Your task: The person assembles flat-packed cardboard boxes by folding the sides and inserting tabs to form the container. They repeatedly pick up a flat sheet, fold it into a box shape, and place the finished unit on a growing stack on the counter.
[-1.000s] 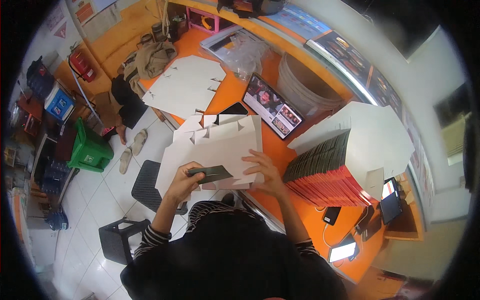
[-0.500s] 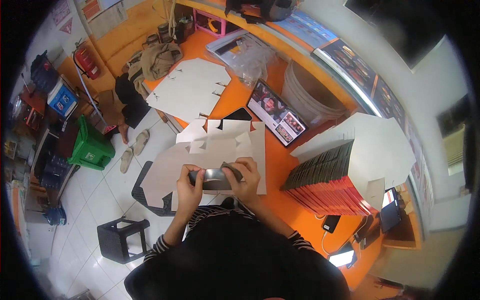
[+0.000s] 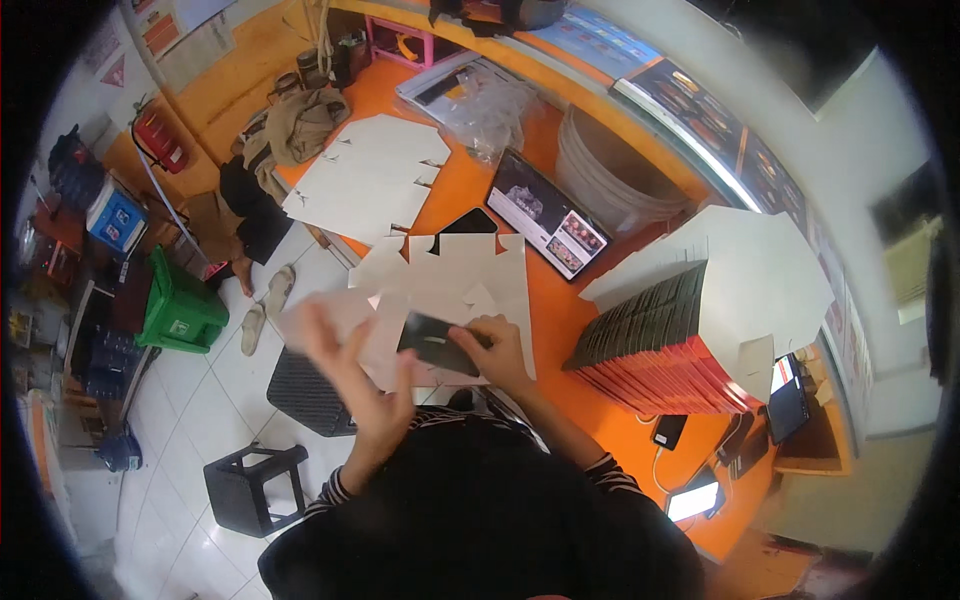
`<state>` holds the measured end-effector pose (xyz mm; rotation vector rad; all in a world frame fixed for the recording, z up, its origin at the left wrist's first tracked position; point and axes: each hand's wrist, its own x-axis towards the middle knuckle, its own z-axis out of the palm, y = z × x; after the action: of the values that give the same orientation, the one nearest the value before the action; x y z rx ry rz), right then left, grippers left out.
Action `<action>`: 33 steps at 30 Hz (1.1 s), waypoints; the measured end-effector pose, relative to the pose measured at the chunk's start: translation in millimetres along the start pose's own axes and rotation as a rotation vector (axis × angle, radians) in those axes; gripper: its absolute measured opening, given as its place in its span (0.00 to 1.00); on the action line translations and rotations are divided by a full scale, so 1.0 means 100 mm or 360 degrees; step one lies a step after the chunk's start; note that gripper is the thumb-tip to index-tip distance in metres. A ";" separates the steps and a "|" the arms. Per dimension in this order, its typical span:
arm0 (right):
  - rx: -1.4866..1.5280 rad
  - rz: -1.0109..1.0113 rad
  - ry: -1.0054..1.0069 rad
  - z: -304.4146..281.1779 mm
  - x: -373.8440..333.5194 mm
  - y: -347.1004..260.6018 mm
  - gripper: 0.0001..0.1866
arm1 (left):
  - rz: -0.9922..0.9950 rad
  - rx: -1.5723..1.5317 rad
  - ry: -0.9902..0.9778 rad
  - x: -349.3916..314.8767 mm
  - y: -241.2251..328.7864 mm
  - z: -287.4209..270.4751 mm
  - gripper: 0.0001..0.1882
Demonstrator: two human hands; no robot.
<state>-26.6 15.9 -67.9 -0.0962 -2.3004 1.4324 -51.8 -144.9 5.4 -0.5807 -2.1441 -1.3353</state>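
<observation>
A grey-white cardboard box blank with notched edges lies on the orange table in front of me. My right hand pinches a dark, smooth card flap at its right edge. Whether this flap is joined to the blank below, I cannot tell. My left hand is raised at the left of the flap, its fingers spread and partly smeared by motion. Beyond those fingers, a pale cardboard panel is blurred.
Another white blank lies further back. A tall stack of red-and-black folded cartons stands at right. A tablet leans before white buckets. A phone rests beyond the blank. Black stools stand on the tiled floor.
My left hand has let go of the dark flap and swung left, fingers spreading. The flap, bent between both hands before, is now flatter and held by the right hand alone.
</observation>
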 end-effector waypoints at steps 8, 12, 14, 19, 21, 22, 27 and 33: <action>0.0570 0.0402 -0.0109 0.03 -0.08 0.16 0.19 | -0.0145 -0.0110 -0.0372 -0.07 -0.62 0.38 0.24; 0.0725 0.0491 0.0005 0.05 -0.07 0.12 0.19 | -0.0262 -0.0382 -0.0683 0.02 -0.61 0.47 0.22; 0.0682 0.0444 -0.0006 0.07 -0.06 0.14 0.18 | -0.0255 -0.0464 -0.0742 0.04 -0.66 0.46 0.19; 0.0479 0.0270 -0.0145 0.03 0.00 0.01 0.17 | -0.0233 -0.0564 -0.1027 0.13 -0.59 0.31 0.14; 0.0383 0.0014 -0.0081 -0.01 0.07 -0.07 0.16 | -0.0082 -0.0505 -0.1175 0.15 -0.53 0.22 0.15; 0.0332 -0.0113 -0.0046 -0.02 0.11 -0.11 0.15 | -0.0004 -0.0477 -0.1250 0.16 -0.50 0.18 0.15; 0.0317 -0.0278 -0.0255 -0.20 0.24 -0.43 0.13 | -0.0083 -0.0276 -0.1240 0.17 -0.31 -0.08 0.29; -0.0267 -0.0766 0.0233 -0.28 0.30 -0.72 0.46 | -0.0240 -0.0356 -0.0802 -0.32 -0.89 -0.07 0.34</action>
<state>-31.3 14.5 14.5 0.2771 -2.1277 0.9577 -80.4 -190.0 -72.3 -0.9443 -2.4873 -1.6632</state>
